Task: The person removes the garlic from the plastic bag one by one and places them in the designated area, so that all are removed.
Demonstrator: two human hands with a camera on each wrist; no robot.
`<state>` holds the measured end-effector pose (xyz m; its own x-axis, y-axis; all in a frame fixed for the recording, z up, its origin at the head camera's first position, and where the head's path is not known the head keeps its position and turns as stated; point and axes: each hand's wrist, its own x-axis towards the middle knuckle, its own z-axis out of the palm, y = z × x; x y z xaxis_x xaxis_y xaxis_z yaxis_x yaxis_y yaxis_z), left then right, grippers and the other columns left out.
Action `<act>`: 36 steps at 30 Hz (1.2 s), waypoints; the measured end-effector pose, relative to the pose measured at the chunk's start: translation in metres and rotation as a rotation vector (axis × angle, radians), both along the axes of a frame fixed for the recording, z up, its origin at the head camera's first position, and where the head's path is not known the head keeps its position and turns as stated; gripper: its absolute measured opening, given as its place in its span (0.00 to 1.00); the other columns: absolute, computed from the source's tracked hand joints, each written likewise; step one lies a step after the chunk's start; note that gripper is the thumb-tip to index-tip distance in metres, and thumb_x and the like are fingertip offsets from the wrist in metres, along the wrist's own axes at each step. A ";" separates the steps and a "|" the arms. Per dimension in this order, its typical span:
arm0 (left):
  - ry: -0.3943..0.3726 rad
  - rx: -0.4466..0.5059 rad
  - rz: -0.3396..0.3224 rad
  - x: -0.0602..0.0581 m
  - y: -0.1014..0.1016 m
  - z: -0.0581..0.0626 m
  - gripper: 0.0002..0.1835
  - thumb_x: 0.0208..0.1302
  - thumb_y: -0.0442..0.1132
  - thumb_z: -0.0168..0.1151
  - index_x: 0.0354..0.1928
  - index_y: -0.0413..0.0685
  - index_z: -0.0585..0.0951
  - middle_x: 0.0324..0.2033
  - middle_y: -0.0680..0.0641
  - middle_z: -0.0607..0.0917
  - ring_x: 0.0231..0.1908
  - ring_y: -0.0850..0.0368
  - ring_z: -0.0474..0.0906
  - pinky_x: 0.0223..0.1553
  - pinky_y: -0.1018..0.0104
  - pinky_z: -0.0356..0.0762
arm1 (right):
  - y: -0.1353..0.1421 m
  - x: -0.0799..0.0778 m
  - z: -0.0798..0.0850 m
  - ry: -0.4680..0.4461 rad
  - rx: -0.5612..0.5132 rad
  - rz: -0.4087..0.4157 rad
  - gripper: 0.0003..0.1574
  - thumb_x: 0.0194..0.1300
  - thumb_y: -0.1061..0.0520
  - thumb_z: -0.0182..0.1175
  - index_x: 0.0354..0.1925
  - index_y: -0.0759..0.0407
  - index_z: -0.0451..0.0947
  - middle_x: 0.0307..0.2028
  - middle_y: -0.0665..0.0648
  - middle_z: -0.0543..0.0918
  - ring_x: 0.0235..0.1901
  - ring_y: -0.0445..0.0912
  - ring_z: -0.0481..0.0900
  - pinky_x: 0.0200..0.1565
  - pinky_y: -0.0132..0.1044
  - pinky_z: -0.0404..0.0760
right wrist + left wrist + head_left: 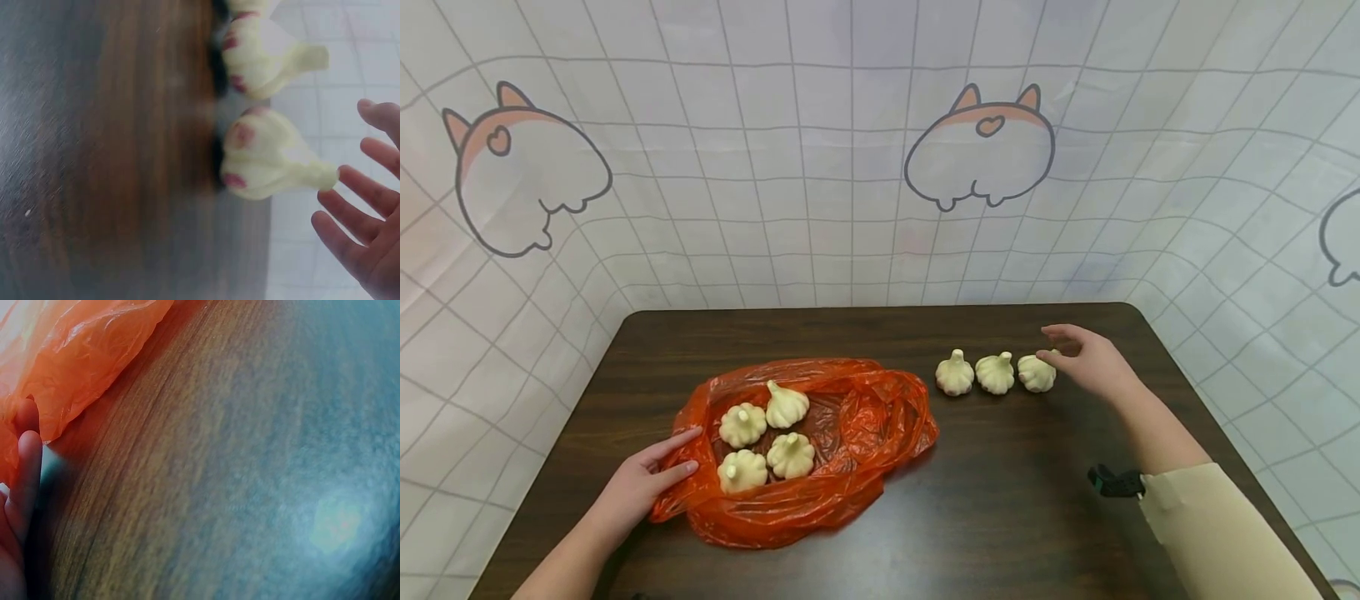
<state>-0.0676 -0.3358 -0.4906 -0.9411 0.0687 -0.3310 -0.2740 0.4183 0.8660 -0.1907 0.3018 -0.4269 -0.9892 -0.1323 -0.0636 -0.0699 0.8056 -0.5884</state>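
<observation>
A crumpled red plastic bag (805,517) lies spread on the table, with several garlic bulbs (790,455) sitting on it. My left hand (632,487) rests at the bag's left edge, thumb and forefinger extended and apart on the film. In the left wrist view, fingertips (29,450) touch the orange-looking film. Three more bulbs stand in a row right of the bag. Over the rightmost bulb (1034,375) is my right hand (1093,362), fingers spread and nothing gripped. The right wrist view shows its fingertips close by that bulb's stem (319,175).
The dark wooden table (985,517) has rounded far corners. Behind it and at both sides hangs a white gridded sheet (820,200) with cartoon animal prints. The middle bulb (995,373) and left bulb (955,375) of the row stand close together.
</observation>
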 end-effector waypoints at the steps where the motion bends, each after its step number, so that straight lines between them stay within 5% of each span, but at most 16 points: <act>1: -0.001 0.003 0.000 0.000 0.000 0.000 0.37 0.67 0.54 0.63 0.74 0.51 0.65 0.72 0.34 0.61 0.64 0.41 0.68 0.48 0.64 0.81 | -0.002 0.001 0.003 0.010 0.001 0.002 0.40 0.69 0.35 0.58 0.69 0.55 0.68 0.64 0.65 0.74 0.62 0.62 0.70 0.53 0.61 0.74; 14: 0.013 -0.012 -0.012 0.001 0.000 -0.001 0.37 0.67 0.53 0.63 0.74 0.50 0.66 0.72 0.33 0.61 0.63 0.41 0.68 0.47 0.68 0.80 | -0.042 0.007 0.032 0.072 -0.047 0.089 0.32 0.67 0.40 0.64 0.64 0.50 0.75 0.62 0.57 0.77 0.58 0.56 0.76 0.52 0.56 0.76; 22: 0.013 -0.005 -0.016 0.000 0.000 -0.001 0.36 0.67 0.53 0.64 0.74 0.51 0.66 0.72 0.33 0.61 0.61 0.48 0.72 0.46 0.69 0.80 | -0.071 0.008 0.036 0.074 -0.025 0.179 0.30 0.67 0.42 0.65 0.64 0.48 0.76 0.60 0.56 0.79 0.56 0.55 0.78 0.52 0.53 0.78; 29: 0.018 -0.010 -0.014 -0.002 -0.001 -0.002 0.37 0.67 0.54 0.63 0.74 0.51 0.66 0.72 0.34 0.62 0.62 0.44 0.69 0.47 0.69 0.80 | -0.108 0.010 0.035 0.096 -0.052 0.284 0.25 0.65 0.45 0.67 0.60 0.48 0.80 0.57 0.54 0.82 0.52 0.53 0.79 0.50 0.50 0.79; 36: 0.020 -0.005 -0.014 -0.001 -0.001 -0.004 0.37 0.67 0.53 0.63 0.74 0.51 0.65 0.72 0.34 0.61 0.63 0.42 0.68 0.47 0.69 0.79 | -0.150 0.013 0.030 0.064 -0.087 0.379 0.24 0.64 0.45 0.68 0.58 0.45 0.82 0.52 0.50 0.83 0.39 0.48 0.81 0.39 0.41 0.80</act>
<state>-0.0687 -0.3366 -0.4942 -0.9464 0.0800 -0.3128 -0.2512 0.4263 0.8690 -0.1774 0.1522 -0.3964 -0.8708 -0.4910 0.0242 -0.3915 0.6629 -0.6382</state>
